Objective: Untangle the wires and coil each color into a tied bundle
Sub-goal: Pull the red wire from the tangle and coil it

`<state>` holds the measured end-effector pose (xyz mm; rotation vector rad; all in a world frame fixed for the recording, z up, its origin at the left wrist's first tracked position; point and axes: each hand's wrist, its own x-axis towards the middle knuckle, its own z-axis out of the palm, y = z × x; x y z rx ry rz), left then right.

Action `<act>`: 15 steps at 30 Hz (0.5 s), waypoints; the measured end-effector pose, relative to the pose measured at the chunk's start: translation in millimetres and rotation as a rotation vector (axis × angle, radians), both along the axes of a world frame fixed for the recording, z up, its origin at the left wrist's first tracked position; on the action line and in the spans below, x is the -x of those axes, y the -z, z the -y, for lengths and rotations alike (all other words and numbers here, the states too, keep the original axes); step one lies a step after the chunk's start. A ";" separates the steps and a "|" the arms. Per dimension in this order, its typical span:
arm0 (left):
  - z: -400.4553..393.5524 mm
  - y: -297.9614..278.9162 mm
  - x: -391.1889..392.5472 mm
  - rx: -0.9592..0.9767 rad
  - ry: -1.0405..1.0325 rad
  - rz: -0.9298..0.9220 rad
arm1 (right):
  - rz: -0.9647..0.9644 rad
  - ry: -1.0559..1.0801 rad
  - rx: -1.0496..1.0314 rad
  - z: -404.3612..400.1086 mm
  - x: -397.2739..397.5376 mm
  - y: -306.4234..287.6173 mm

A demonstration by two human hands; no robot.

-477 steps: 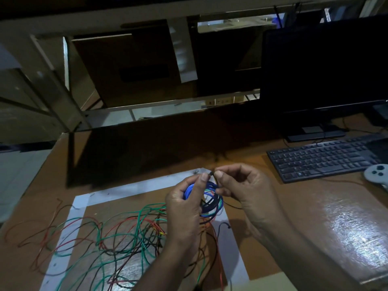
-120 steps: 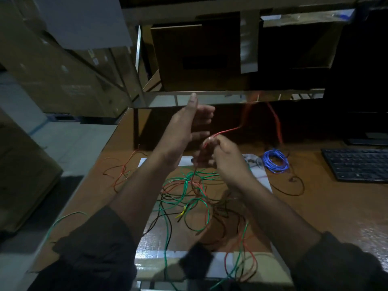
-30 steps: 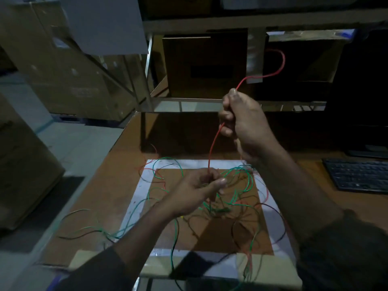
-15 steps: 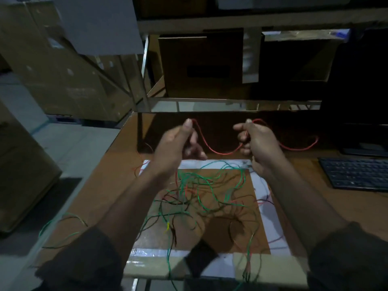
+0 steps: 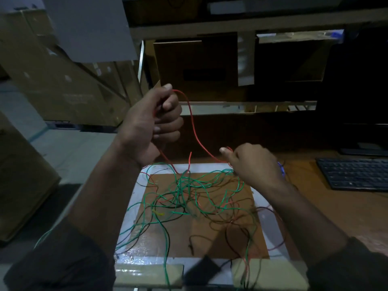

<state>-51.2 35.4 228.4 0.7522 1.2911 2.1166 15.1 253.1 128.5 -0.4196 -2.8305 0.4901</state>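
Left hand [image 5: 150,124] raised above the brown wooden surface [image 5: 327,208], fingers curled round a thin red insulated wire [image 5: 194,131]. Right hand [image 5: 255,162] lower, pinching the same wire, which sags between them. Tangle of green, black and red wires [image 5: 195,198] lies on the surface below, inside a white-taped square. Black keyboard [image 5: 354,173] at right.
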 end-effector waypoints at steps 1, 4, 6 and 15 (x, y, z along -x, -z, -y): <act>1.0 -1.9 1.2 0.011 -0.018 -0.006 | -0.121 0.030 -0.114 -0.9 -1.3 -1.8; -2.0 2.6 4.6 0.112 -0.081 0.008 | -0.476 -0.054 -0.064 6.3 -3.3 -20.0; -8.9 12.6 5.3 0.202 -0.076 0.055 | -0.611 -0.206 0.055 17.4 0.0 -29.1; -10.3 39.3 8.2 0.392 -0.009 0.107 | -0.422 -0.447 0.435 51.5 18.0 -13.6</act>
